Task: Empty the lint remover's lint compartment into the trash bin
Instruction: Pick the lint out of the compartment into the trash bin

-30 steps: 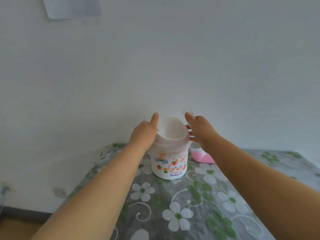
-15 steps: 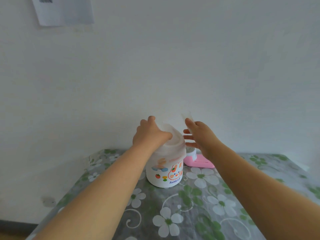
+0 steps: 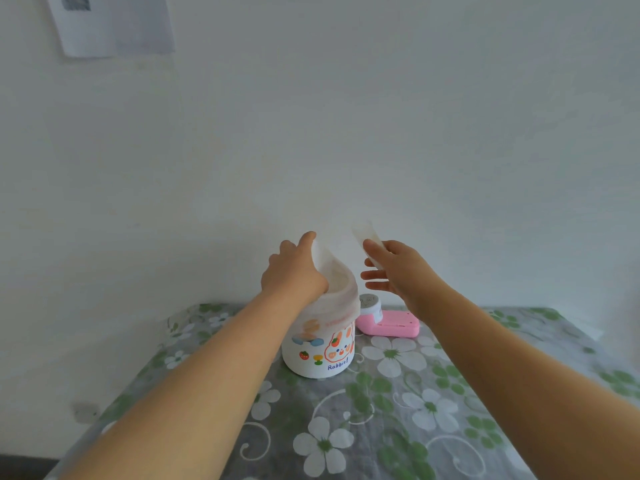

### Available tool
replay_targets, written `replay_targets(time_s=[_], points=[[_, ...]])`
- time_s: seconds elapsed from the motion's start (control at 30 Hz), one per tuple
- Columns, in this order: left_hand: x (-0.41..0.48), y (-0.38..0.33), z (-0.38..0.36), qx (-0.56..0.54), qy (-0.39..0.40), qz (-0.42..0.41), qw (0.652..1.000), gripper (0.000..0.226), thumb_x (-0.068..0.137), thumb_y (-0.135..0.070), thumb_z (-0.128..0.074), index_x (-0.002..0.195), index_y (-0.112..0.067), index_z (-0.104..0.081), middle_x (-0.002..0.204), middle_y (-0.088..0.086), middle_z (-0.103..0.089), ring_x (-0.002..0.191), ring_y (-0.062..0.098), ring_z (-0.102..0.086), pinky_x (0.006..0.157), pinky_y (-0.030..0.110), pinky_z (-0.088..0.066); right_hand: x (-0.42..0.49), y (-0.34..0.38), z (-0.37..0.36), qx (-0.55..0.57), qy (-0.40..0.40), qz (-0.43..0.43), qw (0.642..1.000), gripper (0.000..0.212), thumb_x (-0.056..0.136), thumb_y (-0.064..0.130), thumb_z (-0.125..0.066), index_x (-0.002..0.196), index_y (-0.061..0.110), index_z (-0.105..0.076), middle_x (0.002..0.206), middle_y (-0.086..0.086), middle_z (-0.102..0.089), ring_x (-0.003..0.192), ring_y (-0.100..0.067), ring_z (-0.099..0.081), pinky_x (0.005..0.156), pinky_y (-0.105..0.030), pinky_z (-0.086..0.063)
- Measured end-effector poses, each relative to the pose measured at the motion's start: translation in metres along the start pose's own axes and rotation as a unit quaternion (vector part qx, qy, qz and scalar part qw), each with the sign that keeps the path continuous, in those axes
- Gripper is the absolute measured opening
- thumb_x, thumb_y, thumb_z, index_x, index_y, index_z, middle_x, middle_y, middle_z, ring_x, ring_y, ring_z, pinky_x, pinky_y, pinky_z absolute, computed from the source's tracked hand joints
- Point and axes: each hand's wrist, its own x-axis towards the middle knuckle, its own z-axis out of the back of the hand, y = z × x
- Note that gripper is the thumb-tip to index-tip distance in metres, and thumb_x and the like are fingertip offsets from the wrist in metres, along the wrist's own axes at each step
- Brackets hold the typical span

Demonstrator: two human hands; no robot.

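Note:
A small white trash bin [image 3: 318, 355] with cartoon rabbit prints stands on the table, lined with a thin white plastic bag [image 3: 337, 282]. My left hand [image 3: 294, 271] grips the bag's left edge at the bin's rim. My right hand [image 3: 394, 268] pinches the bag's other raised flap between thumb and forefinger, its other fingers spread. The pink lint remover [image 3: 388, 322] lies on the table just behind and right of the bin, with its white round head toward the bin. Neither hand touches it.
The table [image 3: 381, 427] wears a grey cloth with white flowers and green leaves and stands against a plain white wall. A sheet of paper [image 3: 114, 22] hangs on the wall at the upper left. The table's left edge drops to the floor.
My left hand slid from the bin's side up onto the bag's left edge. My right hand drew away to the right, holding its flap. The camera tilted up slightly.

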Motion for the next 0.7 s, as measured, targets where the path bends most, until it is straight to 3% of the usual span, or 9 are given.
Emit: replay_targets(time_s=[0.23,0.33,0.47,0.6,0.7], points=[[0.001,0.000,0.002,-0.004,0.009,-0.006,1.000,0.092,0.071,-0.022,-0.068,0.147,-0.036,-0.017,0.143,0.007,-0.031,0.124,0.030,-0.040,0.085,0.038,-0.047,0.000,-0.001,0.006,0.075,-0.004,-0.022,0.997,0.046,0.084,0.026,-0.077,0.118,0.006,-0.053,0.107,-0.016,-0.067,0.089,-0.028,-0.075,0.080,-0.036,-0.062],[0.001,-0.001,0.006,-0.018,-0.014,-0.014,1.000,0.090,0.071,-0.031,-0.070,0.147,-0.031,-0.023,0.145,0.008,-0.032,0.129,0.030,-0.037,0.092,0.040,-0.044,0.000,0.004,0.013,0.115,0.012,-0.012,0.993,0.042,0.083,0.014,-0.078,0.117,0.002,-0.056,0.109,-0.020,-0.067,0.088,-0.030,-0.073,0.082,-0.036,-0.061],[0.001,-0.006,0.015,-0.081,-0.068,-0.068,0.992,0.074,0.074,-0.023,-0.068,0.142,-0.027,-0.036,0.142,0.002,-0.042,0.127,0.026,-0.041,0.096,0.039,-0.043,0.000,0.011,0.023,0.130,0.037,0.009,0.991,0.041,0.081,-0.003,-0.075,0.118,-0.001,-0.057,0.113,-0.023,-0.064,0.090,-0.033,-0.071,0.089,-0.037,-0.058],[-0.003,-0.011,0.021,-0.101,-0.099,-0.152,0.978,0.060,0.073,-0.022,-0.073,0.130,-0.029,-0.053,0.125,-0.008,-0.060,0.115,0.016,-0.051,0.093,0.031,-0.042,0.000,0.019,0.031,0.064,0.056,0.041,0.996,0.041,0.077,-0.013,-0.071,0.114,0.003,-0.061,0.113,-0.021,-0.062,0.091,-0.030,-0.070,0.083,-0.030,-0.059],[-0.006,-0.013,0.020,-0.119,-0.096,-0.173,0.973,0.039,0.072,-0.023,-0.077,0.109,-0.031,-0.066,0.101,-0.015,-0.069,0.099,0.008,-0.057,0.082,0.024,-0.042,0.001,0.024,0.034,0.064,0.082,0.040,0.994,0.040,0.077,-0.014,-0.071,0.110,0.006,-0.062,0.107,-0.017,-0.065,0.084,-0.023,-0.074,0.077,-0.024,-0.061]])
